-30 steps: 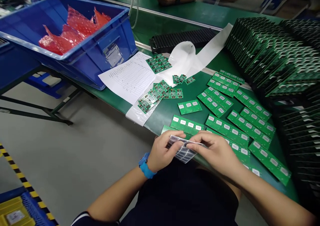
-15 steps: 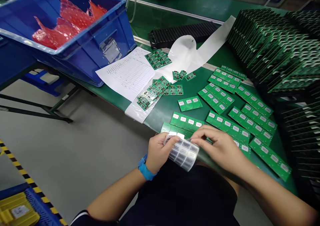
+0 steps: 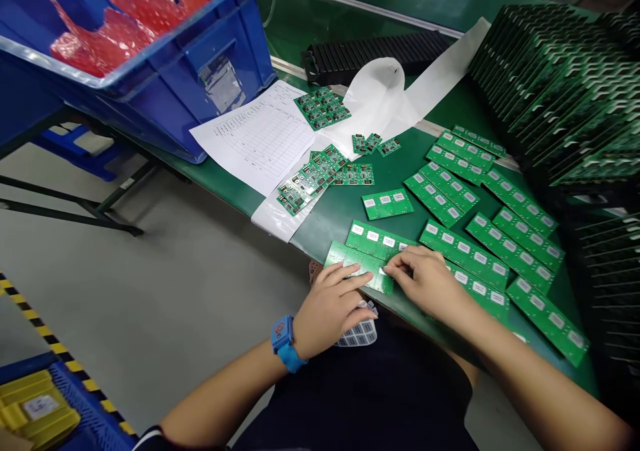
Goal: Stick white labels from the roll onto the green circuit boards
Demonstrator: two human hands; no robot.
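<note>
Near the table's front edge lies a green circuit board point(image 3: 357, 262). The outstretched fingers of my left hand point(image 3: 330, 308) rest on it. A sheet of printed labels point(image 3: 361, 334) hangs curled below that hand, held at the thumb; its upper part is hidden. My right hand point(image 3: 417, 274) pinches a small white label point(image 3: 383, 271) at the right end of the same board, apparently touching its surface. Just behind is a labelled circuit board point(image 3: 375, 238), partly covered by my right fingers. More labelled boards point(image 3: 465, 254) lie to the right.
Unlabelled-side boards point(image 3: 313, 179) and a printed form point(image 3: 260, 138) lie at left, beside a blue bin point(image 3: 175, 98) with red bubble wrap point(image 3: 140, 18). Racks of upright boards point(image 3: 565, 98) stand at right. A black slotted rack point(image 3: 375, 58) and white strip point(image 3: 380, 98) are behind.
My left hand has moved from holding up the label sheet to laying its fingers on the board, with the sheet now lower. My right hand has carried a label from the sheet to the board.
</note>
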